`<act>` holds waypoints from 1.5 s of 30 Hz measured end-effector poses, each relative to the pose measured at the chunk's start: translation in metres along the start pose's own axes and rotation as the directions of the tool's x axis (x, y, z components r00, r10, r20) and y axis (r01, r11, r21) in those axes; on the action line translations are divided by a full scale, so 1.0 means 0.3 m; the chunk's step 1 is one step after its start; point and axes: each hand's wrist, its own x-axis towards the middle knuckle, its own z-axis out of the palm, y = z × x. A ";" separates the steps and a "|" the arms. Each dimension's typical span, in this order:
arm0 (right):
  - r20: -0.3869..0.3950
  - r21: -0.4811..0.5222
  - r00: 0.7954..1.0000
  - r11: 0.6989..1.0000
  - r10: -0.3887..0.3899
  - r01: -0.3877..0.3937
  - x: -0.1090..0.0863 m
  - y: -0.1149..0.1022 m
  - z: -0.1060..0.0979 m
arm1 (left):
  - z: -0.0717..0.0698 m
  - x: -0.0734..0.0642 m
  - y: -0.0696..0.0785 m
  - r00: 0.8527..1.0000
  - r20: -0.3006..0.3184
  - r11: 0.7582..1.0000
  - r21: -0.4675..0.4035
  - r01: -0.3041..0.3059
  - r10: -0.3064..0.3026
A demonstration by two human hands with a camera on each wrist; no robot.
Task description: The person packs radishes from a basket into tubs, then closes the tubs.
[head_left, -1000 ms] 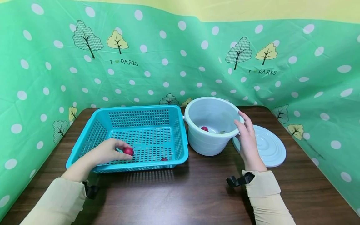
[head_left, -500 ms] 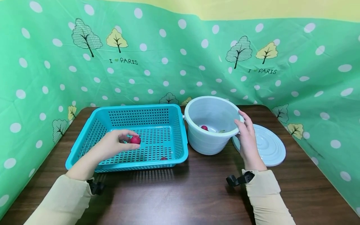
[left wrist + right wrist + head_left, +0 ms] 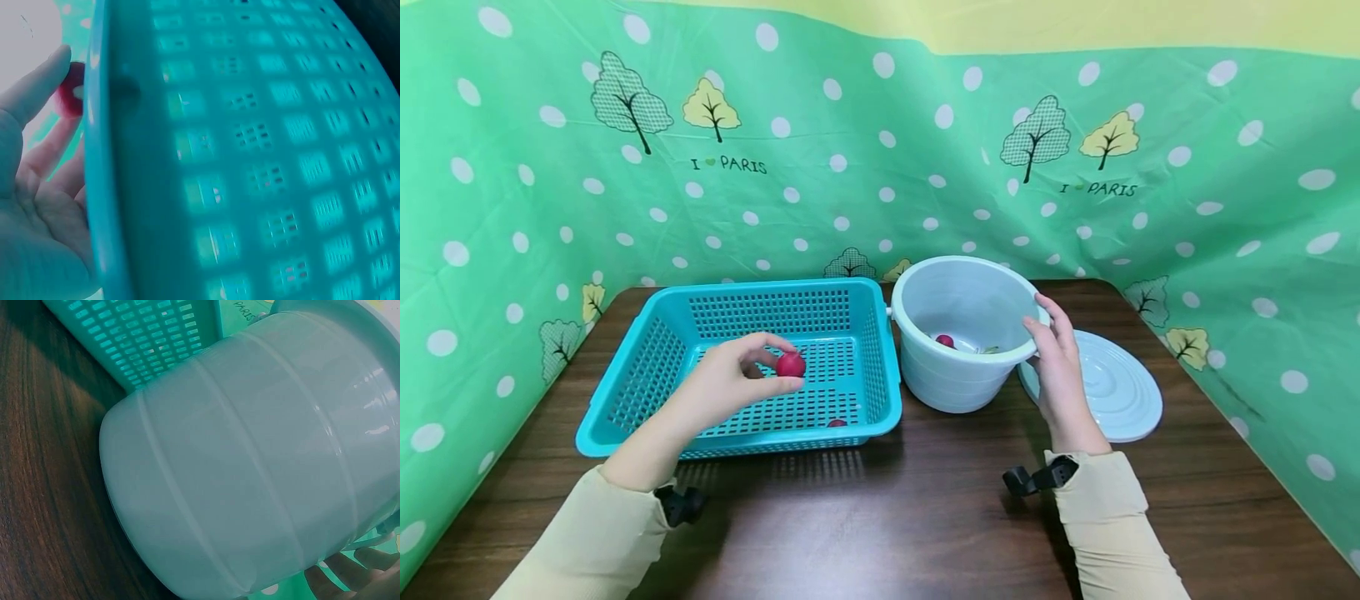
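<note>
Between thumb and fingertips my left hand (image 3: 722,383) pinches a small red radish (image 3: 790,364), raised over the turquoise plastic basket (image 3: 767,286). In the left wrist view the basket's wall hides part of that radish (image 3: 67,94) and of the fingers. Another radish (image 3: 837,422) lies in the basket by its front wall, mostly hidden. My right hand (image 3: 1062,379) grips the right rim of a pale blue bucket (image 3: 955,383), which stands beside the basket. Inside the bucket sit a red radish (image 3: 945,341) and a bit of green.
A round pale blue lid (image 3: 1120,392) lies on the dark wooden table (image 3: 880,517), right of the bucket and partly behind my right hand. Behind the table hangs a green dotted cloth (image 3: 850,108) printed with trees.
My left hand has lifted the radish from low in the basket and carried it up and to the right. The right hand and the bucket have stayed in place.
</note>
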 end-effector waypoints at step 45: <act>0.004 0.018 1.000 1.000 -0.003 0.003 0.006 0.005 -0.003 | 0.245 0.071 0.176 0.992 -0.096 0.901 -0.419 -0.110 0.076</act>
